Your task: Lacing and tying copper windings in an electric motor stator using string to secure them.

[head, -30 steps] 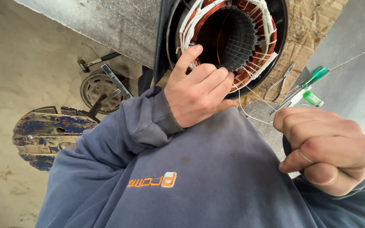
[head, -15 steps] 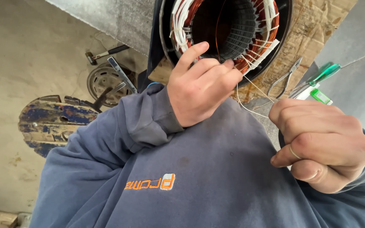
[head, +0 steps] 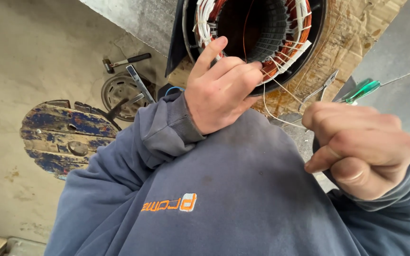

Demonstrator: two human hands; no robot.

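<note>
While the left hand (head: 219, 90) is pressed on the stator (head: 257, 38) rim, thin wire (head: 274, 114) is gripped in the fisted right hand (head: 361, 147) nearby.

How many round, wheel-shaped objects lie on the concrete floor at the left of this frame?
2. A blue-painted wooden cable-reel disc lies at far left; a smaller grey metal wheel sits just above and right of it, with metal bars across it. More may be hidden behind the blue sweatshirt.

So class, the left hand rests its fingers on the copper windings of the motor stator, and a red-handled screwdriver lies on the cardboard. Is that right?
Not quite. In the head view the screwdriver has a green handle, not red. The left hand does rest its fingers on the stator's copper windings.
</note>
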